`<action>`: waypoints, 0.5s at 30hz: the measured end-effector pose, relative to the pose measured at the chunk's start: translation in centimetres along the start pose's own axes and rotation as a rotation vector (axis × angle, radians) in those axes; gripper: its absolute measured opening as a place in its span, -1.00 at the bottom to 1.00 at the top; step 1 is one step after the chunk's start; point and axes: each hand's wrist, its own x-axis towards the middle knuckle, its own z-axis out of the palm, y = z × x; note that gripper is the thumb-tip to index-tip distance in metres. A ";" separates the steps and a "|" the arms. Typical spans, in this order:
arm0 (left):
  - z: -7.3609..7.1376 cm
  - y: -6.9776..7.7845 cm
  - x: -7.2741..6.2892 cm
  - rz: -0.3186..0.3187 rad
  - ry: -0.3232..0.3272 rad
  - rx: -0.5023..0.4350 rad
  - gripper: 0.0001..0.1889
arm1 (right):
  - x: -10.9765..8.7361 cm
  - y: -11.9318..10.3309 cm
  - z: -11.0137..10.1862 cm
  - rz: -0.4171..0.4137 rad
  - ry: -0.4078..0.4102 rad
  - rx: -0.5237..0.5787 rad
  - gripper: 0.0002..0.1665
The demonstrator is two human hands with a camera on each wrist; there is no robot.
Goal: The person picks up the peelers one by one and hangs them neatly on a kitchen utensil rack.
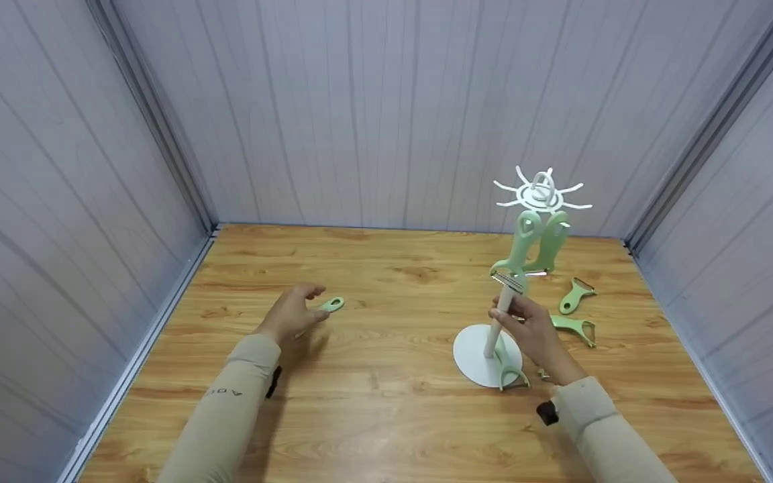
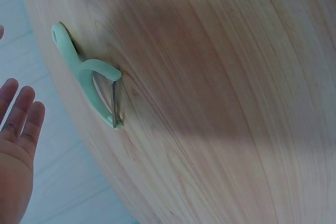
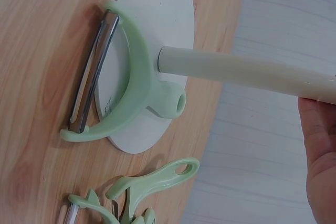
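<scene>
Right hand point(image 1: 533, 329) wraps its fingers round the white pole point(image 1: 498, 322) of the stand point(image 1: 487, 355), likely to keep the tall stand from tipping. Two green peelers point(image 1: 535, 245) hang from the sun-shaped top point(image 1: 542, 194), so their weight sits high up. One peeler point(image 1: 511, 374) leans on the round base, near the front edge of the table point(image 1: 386, 402). Two more peelers point(image 1: 578, 310) lie flat toward the right edge of the table. Left hand point(image 1: 292, 312) hovers with loose, spread fingers over a green peeler point(image 1: 331, 305) near the left side; it holds nothing, and seems just above the tool.

From the left wrist, the left hand point(image 2: 18, 145) shows flat, straight fingers, apart from the lone peeler point(image 2: 92, 85). This peeler lies flat on the wood, its hanging hole pointing away from the blade.

From the right wrist, the right hand point(image 3: 321, 156) shows at the pole point(image 3: 247, 72). The leaning peeler point(image 3: 123, 93) rests half on the white base point(image 3: 157, 19) and half on the wood, so it sits tilted. More green peelers point(image 3: 152, 184) lie close by on the table.

The table is light brown wood with wavy grain. Pale grey ribbed walls stand close on three sides.
</scene>
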 end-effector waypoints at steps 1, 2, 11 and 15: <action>0.0 -0.1 0.1 -0.008 -0.014 0.006 -0.35 | 0.0 0.0 0.0 0.001 0.000 0.001 -0.84; 0.0 -0.2 0.1 -0.017 -0.024 0.009 -0.35 | 0.0 0.0 0.0 -0.002 0.000 -0.001 -0.84; 0.5 -1.6 0.6 -0.054 -0.060 0.099 -0.39 | 0.0 0.0 0.2 0.000 0.004 0.001 -0.84; 0.6 -2.0 0.9 -0.057 -0.055 0.107 -0.42 | 0.0 0.0 0.1 -0.014 0.011 0.009 -0.85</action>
